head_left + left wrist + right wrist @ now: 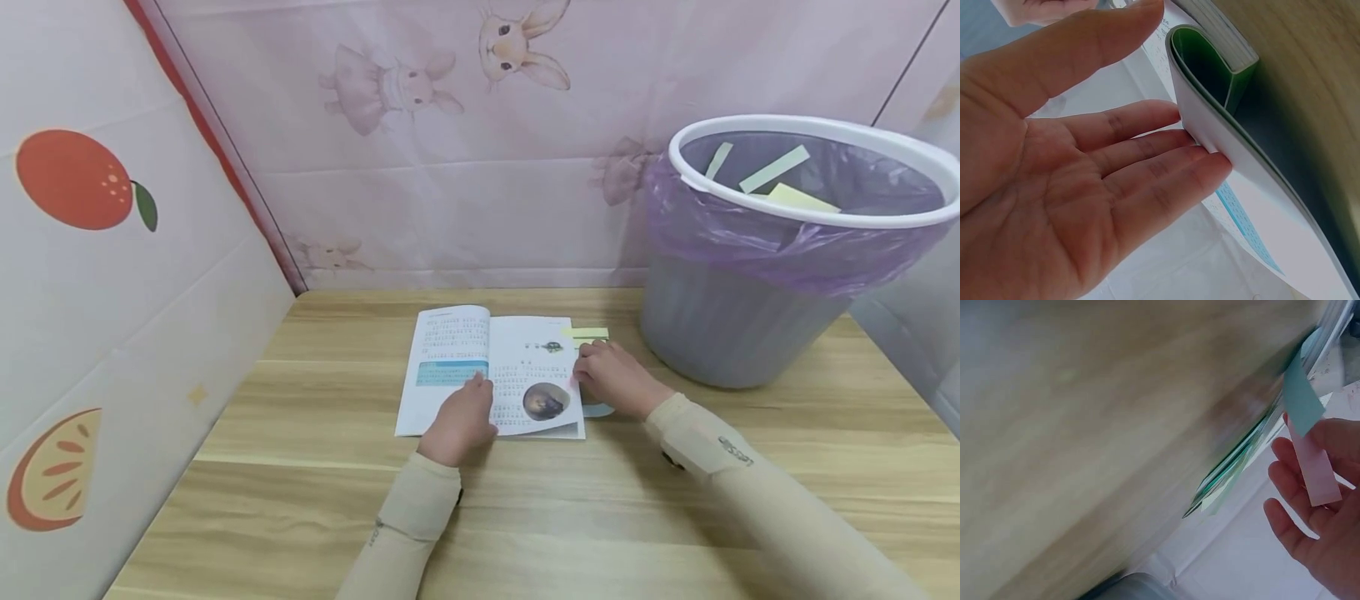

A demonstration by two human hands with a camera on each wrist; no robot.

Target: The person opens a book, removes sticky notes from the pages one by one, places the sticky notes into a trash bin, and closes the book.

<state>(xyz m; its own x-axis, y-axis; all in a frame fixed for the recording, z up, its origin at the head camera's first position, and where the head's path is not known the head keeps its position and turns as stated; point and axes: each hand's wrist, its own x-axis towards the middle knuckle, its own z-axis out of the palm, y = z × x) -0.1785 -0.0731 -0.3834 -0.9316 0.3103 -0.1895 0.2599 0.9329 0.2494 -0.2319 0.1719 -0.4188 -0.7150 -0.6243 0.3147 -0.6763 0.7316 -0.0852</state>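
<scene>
An open book (438, 410) lies on the wooden table, with printed text, a blue box and a round picture on its pages. My left hand (459, 417) rests on it close to the spine. The left wrist view shows the straight fingertips (1216, 165) pressing on the left page, which curves up with the green cover beneath. At the right page edge, my right hand (618, 379) pinches a pink sticky strip (1314, 465) between thumb and fingers. A teal sticky strip (1302, 400) overlaps the pink one there. Yellow-green sticky strips (590, 333) jut out above that hand.
A grey bin (731, 321) with a white rim and purple liner stands on the table at the right, near my right forearm. Several pale green and yellow paper strips (776, 169) are inside it. Printed cloth walls (450, 217) border the table (315, 508) behind and left.
</scene>
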